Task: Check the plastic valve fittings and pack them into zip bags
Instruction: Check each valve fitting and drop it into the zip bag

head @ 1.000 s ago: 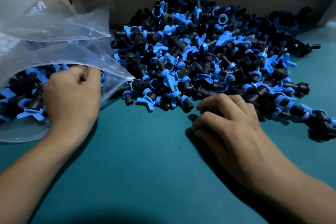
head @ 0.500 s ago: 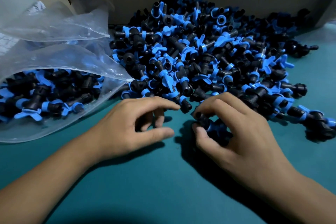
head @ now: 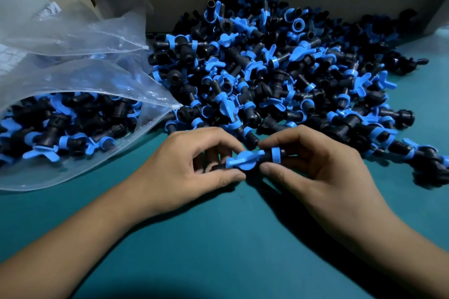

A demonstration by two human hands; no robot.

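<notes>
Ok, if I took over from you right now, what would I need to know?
Left hand and right hand: both pinch one valve fitting, held between them just above the teal table, blue handle facing up.
Zip bag: lies open at the left, already partly filled with fittings.
Loose pile: a big heap of fittings behind the hands, against the back wall.
Done: part of the bag is packed.
Left: finish checking the held fitting, put it in the bag, work through the pile, then probably seal the bag.
</notes>
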